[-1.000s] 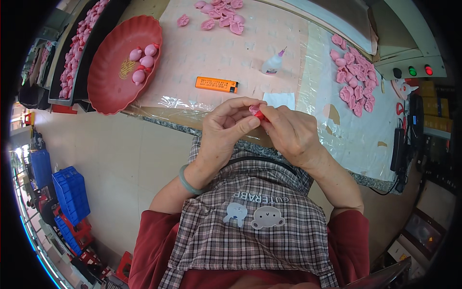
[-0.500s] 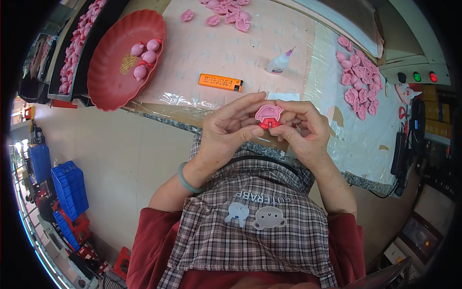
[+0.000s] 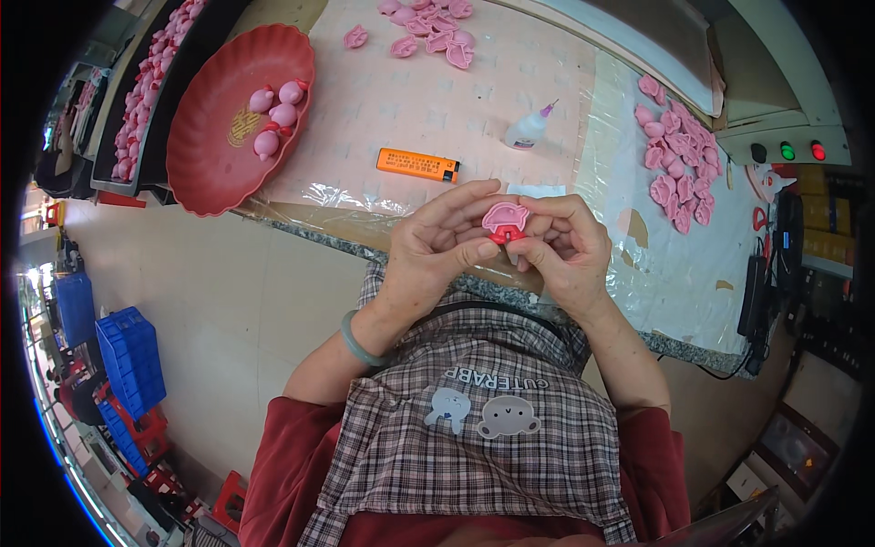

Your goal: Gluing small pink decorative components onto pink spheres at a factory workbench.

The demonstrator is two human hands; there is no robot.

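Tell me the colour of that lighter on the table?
Orange lighter, clearest in the head view.

A small pink pig-shaped plastic piece (image 3: 505, 217) looks smooth and matt. The round red plastic tray (image 3: 205, 155) is glossy. Clear crinkled plastic film (image 3: 629, 164) shines over the pale worktop (image 3: 410, 100). The orange plastic lighter (image 3: 417, 165) looks smooth.

Single head-worn fisheye view, looking steeply down over my chest at my hands, close up. The table (image 3: 547, 82) fills the upper frame; its edges bow near the rim.
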